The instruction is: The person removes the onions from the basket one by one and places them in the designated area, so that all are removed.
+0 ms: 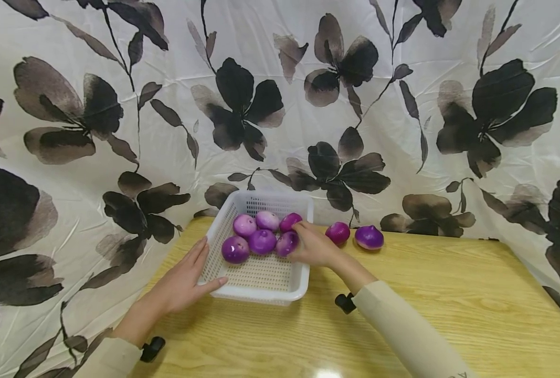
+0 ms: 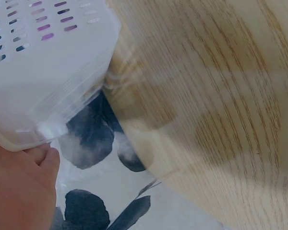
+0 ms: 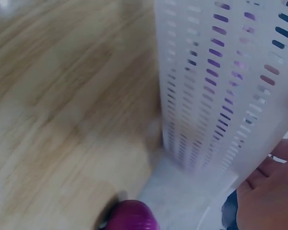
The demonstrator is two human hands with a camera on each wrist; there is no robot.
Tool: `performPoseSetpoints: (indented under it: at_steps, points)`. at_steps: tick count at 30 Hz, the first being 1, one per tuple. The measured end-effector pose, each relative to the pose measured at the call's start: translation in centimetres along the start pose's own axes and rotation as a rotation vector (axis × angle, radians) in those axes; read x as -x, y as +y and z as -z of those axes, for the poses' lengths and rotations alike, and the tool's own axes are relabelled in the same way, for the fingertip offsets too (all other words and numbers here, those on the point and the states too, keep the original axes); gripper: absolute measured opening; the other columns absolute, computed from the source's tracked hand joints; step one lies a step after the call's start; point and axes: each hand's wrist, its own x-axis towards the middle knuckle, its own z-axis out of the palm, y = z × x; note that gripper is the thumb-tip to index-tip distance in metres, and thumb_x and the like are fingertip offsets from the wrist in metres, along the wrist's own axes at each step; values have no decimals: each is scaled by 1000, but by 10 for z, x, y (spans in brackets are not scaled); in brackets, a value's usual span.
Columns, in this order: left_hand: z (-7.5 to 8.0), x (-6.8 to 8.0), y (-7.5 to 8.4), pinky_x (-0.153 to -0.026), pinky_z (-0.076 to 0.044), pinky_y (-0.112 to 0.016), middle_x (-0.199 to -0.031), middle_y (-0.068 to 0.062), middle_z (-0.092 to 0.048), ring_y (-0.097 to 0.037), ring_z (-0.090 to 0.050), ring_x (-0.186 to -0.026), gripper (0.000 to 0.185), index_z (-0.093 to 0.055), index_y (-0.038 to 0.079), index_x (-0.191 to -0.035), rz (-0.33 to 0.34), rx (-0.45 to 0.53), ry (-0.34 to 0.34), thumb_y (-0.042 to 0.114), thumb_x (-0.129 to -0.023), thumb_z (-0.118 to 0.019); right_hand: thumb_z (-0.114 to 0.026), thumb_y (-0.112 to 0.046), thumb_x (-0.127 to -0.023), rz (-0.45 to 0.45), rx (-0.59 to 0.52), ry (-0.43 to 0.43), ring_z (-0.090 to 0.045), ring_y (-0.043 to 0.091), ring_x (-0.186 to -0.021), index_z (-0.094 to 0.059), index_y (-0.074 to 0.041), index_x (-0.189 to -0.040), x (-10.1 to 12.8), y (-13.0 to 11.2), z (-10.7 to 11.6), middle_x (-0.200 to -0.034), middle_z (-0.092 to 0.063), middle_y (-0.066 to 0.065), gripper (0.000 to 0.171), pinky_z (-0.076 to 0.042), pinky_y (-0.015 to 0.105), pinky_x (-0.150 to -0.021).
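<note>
A white slotted basket (image 1: pixel 261 296) stands at the table's far left and holds several purple onions (image 1: pixel 262 241). My left hand (image 1: pixel 185 281) lies against its near left corner, fingers straight along the side wall and thumb on the front wall. The left wrist view shows the basket (image 2: pixel 43 62) just above that hand (image 2: pixel 19 187). Over the right rim, my right hand (image 1: pixel 308 244) curls its fingers round a purple onion (image 1: pixel 286 243) inside. In the right wrist view the basket wall (image 3: pixel 216 86) fills the frame beside that hand (image 3: pixel 271 191).
Two more purple onions (image 1: pixel 338 232) (image 1: pixel 369 237) lie on the wooden table (image 1: pixel 450 294) right of the basket; one onion (image 3: pixel 132 215) shows in the right wrist view. A flowered cloth (image 1: pixel 242 105) hangs behind and drapes past the table's left edge.
</note>
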Motion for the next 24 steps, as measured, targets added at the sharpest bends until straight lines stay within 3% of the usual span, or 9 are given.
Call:
performPoseSetpoints:
  at_steps: [8,15,24]
  points:
    - [0,0,1,-122,-23,-59,-171,-19,-5,-42,-12,-155,110,-20,-9,-159,-4,-7,-3,75,-94,-51,-87,-33,-79,-50,95,-30,-52,33,-131,-58,4,-138,-9,-6,-5,-140,-56,18,76,-44,45,-112]
    - [0,0,1,-122,-22,-59,-171,-20,-5,-42,-11,-155,110,-19,-9,-159,0,-10,-9,74,-94,-51,-85,-38,-79,-121,148,-27,-50,34,-126,-63,-1,-135,-15,-9,-13,-135,-59,13,71,-47,49,-106]
    - [1,0,1,-122,-22,-60,-171,-19,-4,-42,-12,-155,111,-15,-7,-160,7,0,-7,74,-94,-50,-82,-46,-82,-190,287,15,-54,32,-116,-69,-4,-114,-23,-14,-21,-119,-64,10,55,-38,42,-112]
